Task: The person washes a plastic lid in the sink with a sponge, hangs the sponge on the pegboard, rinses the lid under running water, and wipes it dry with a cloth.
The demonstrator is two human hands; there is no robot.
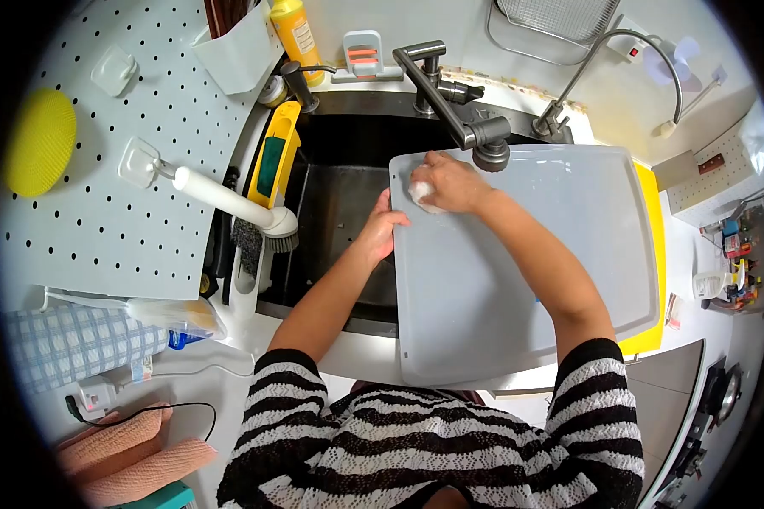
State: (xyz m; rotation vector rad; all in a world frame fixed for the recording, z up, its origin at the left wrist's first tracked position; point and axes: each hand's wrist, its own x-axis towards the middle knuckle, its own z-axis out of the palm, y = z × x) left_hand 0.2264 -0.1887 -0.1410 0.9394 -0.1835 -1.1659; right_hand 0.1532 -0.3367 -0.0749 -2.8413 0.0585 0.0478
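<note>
A large grey plastic tray (pixel 484 288) with a raised rim lies partly over the dark sink (pixel 339 199) and partly on the counter to its right. My left hand (pixel 382 229) grips the tray's left edge, thumb on top and fingers mostly hidden beneath. Near the tray's upper left corner, my right hand (pixel 457 182) is closed on a crumpled white cloth (pixel 422 195) and presses it against the surface. Whether that wad is cloth or soft paper is hard to make out. Just above the right hand hangs the head of the grey faucet (pixel 491 153).
Beneath the tray's right side shows a yellow board (pixel 654 327). A white-handled brush (pixel 229 199) and a yellow holder (pixel 273 157) flank the sink's left side. A slim curved tap (pixel 560 119) and a yellow bottle (pixel 297 38) stand behind. A pegboard (pixel 170 93) rises at left.
</note>
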